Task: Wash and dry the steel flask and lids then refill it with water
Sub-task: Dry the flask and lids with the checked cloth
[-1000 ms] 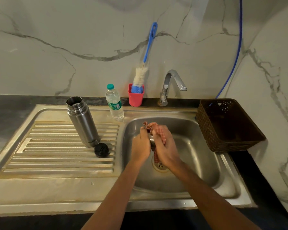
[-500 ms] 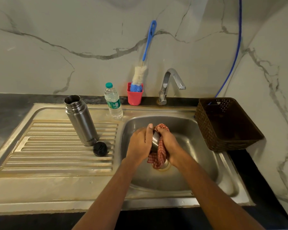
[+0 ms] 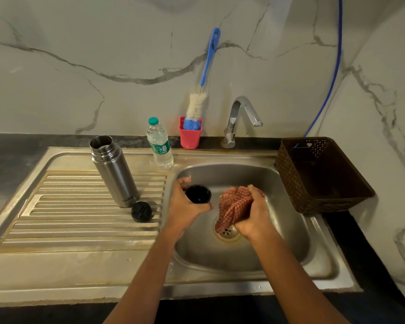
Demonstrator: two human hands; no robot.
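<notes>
One steel flask [image 3: 114, 170] is stood open, left of centre on the drainboard [image 3: 80, 230], one black stopper [image 3: 141, 211] just beside it. A second lid [image 3: 198, 194] is gripped by the left hand [image 3: 185, 208] at the left rim of the sink [image 3: 255, 253]. The cloth [image 3: 234, 206] is bunched in the right hand [image 3: 251, 215]. Half a second ago they were pressed together, now they're parted, with bare basin seen below.

Small pale lettering low on the tall brushed-steel cylindrical flask [image 3: 114, 169], just above its base, reads MILTON. The clear plastic water bottle [image 3: 155, 134] with the green cap wears a green-and-white label [image 3: 161, 148], but its print is too small to read.
</notes>
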